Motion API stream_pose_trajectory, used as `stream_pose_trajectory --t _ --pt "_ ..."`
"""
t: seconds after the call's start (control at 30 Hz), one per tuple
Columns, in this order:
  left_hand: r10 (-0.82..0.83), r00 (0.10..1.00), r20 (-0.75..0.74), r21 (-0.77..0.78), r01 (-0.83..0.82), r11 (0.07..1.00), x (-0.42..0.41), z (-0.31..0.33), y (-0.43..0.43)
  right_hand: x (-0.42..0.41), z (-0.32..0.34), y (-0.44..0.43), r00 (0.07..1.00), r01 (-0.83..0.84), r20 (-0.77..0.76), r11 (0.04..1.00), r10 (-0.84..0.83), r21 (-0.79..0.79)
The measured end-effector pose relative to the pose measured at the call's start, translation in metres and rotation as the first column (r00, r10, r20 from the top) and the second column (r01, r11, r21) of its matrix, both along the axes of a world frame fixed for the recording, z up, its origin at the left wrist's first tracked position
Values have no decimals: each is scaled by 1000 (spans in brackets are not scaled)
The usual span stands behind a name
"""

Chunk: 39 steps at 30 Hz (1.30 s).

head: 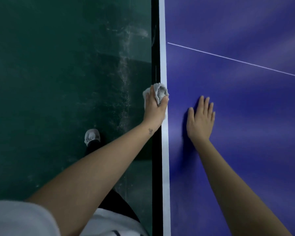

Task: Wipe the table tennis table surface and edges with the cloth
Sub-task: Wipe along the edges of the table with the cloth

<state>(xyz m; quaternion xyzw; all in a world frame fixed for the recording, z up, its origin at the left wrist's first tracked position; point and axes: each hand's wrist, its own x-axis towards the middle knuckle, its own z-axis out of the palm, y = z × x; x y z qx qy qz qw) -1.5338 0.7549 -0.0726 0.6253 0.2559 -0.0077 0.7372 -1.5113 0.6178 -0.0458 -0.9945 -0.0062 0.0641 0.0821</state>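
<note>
Left hand (155, 109) grips the cloth (157, 92) at the table (245, 133) edge — right hand (201, 119) flat, open; shoe (92, 137) on floor (58, 65).

Bare arms, no sleeves past the elbows. Small dark mark (150, 130) on the left wrist. White short-sleeved top (20, 218) with a thin dark stripe near the bottom. Black trousers (119, 205). Grey shoe (92, 136) with a dark sock.

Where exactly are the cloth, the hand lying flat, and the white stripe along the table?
cloth (160, 91), head view, on its bunched grey top.
right hand (201, 120), head view, on its back.
white stripe (162, 48), head view, on a bare stretch beyond the cloth.
</note>
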Motion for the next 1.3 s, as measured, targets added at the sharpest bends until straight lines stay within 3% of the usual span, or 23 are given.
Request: stream_pose_trajectory --t 0.1,0.2,0.33,0.5,0.67,0.87,1.03,1.3 --pt "16 999 -29 -8 -17 1000 21 -5 6 41 0 46 980 -196 22 981 196 3" --pt "73 997 -28 -49 -75 996 40 -7 11 85 0 88 962 -271 32 963 270 4" --pt "88 996 -24 -95 -90 991 78 -7 29 122 -2 118 977 -210 43 978 209 15" --pt "36 999 -22 -36 -36 999 109 -2 46 123 -5 117 977 -196 84 980 194 22" --pt "-9 1000 9 -4 9 1000 43 -3 16 125 -3 116 982 -176 84 983 172 45" --pt "-86 996 -35 -97 82 992 -4 -10 -3 124 0 117 985 -164 62 984 159 76" --pt "-27 998 -52 -150 19 989 37 -5 16 124 1 117 984 -168 75 983 163 73" --pt "73 996 41 -30 -72 997 156 -1 68 124 2 119 984 -159 86 984 153 76"
